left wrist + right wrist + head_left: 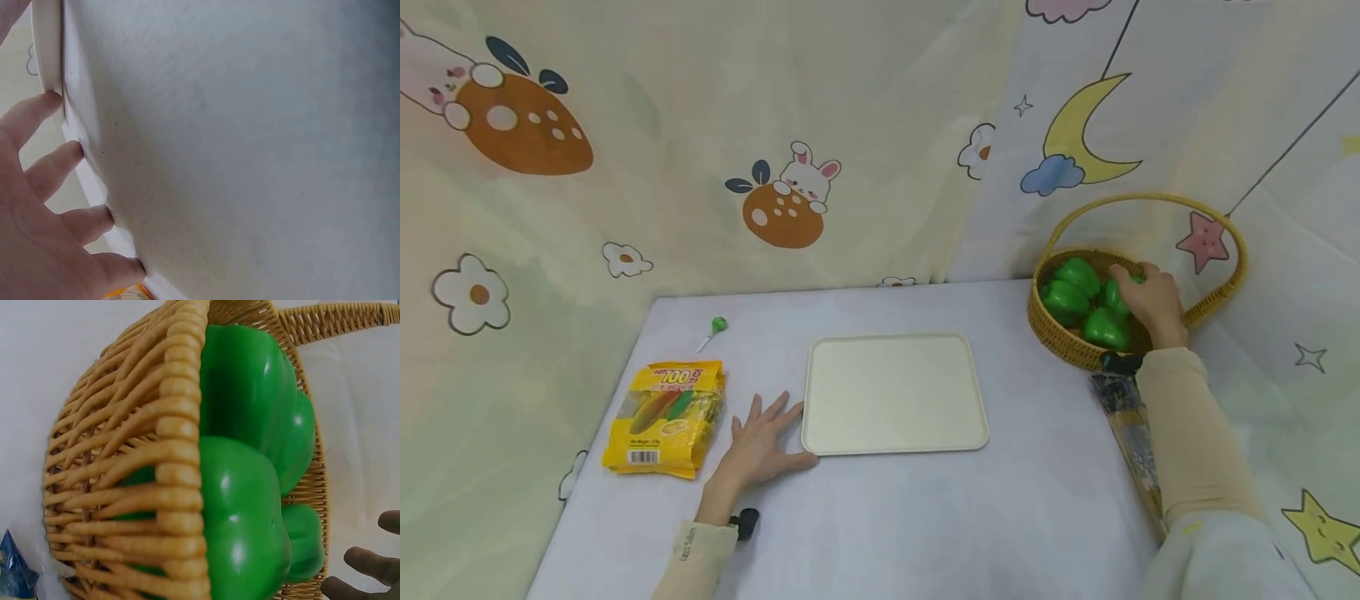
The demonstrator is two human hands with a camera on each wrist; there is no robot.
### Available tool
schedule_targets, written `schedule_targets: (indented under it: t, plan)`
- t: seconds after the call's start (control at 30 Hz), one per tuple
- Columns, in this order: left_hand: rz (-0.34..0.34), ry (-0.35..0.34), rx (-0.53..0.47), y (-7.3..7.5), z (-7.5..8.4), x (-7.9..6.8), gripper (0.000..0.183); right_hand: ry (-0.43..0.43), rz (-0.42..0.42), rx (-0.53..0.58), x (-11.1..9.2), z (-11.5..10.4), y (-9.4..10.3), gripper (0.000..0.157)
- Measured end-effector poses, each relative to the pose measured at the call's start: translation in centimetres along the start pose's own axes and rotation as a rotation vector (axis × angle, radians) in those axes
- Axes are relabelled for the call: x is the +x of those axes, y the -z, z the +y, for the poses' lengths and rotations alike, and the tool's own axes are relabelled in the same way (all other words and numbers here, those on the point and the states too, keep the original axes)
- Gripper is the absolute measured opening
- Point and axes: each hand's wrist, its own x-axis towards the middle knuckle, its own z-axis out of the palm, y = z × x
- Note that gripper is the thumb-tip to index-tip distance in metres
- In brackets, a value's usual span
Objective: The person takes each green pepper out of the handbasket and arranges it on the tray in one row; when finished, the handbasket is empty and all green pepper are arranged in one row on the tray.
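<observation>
My left hand [758, 446] lies on the table with fingers spread, index finger and thumb at the left edge of a cream rectangular tray [895, 393]. In the left wrist view its fingertips press on the white cloth, one against the tray rim [49, 50]. Over the right side of a wicker basket [1070, 346] reaches my right hand [1153, 304], its thumb and fingers straddling a green bell pepper [1116, 296] that it partly hides. The right wrist view shows its fingers [369, 565] extended and apart, beside the peppers. Several green bell peppers [240, 519] fill the basket.
A yellow candy bag [662, 421] with a mango picture lies at the left, a green lollipop [718, 324] behind it. Beneath my right forearm, in front of the basket, lies a clear-and-brown package [1131, 429]. The basket's tall handle [1150, 197] arches beside my right hand.
</observation>
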Motion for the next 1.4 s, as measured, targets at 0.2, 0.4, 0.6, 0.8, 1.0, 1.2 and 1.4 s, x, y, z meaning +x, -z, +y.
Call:
schedule_targets:
  t: [0.2, 0.4, 0.6, 0.8, 1.0, 1.2, 1.4]
  plan:
    - [0.006, -0.006, 0.01, -0.1, 0.0, 0.0, 0.095, -0.008, 0.001, 0.014, 0.4, 0.0, 0.0, 0.095]
    - [-0.002, 0.007, 0.001, -0.1, 0.0, 0.0, 0.094, -0.024, -0.015, 0.015, 0.8, 0.0, -0.2, 0.096]
    - [0.004, 0.011, 0.003, -0.2, 0.0, 0.0, 0.095, -0.034, -0.034, -0.003, 1.0, 0.8, -0.6, 0.097]
    - [0.01, 0.012, 0.006, -0.3, 0.0, 0.0, 0.094, 0.0, -0.027, -0.114, 1.3, 2.0, -1.1, 0.092]
    - [0.015, 0.017, 0.015, -0.2, 0.0, 0.1, 0.094, -0.022, -0.052, -0.117, 1.6, 2.9, -1.4, 0.094]
    - [0.009, 0.029, 0.02, -0.4, -0.1, 0.2, 0.095, -0.044, -0.078, -0.109, 2.2, 3.2, -1.4, 0.094]
    - [0.002, 0.038, 0.024, -0.4, -0.1, 0.3, 0.096, -0.079, -0.089, -0.104, 2.3, 3.0, -1.5, 0.09]
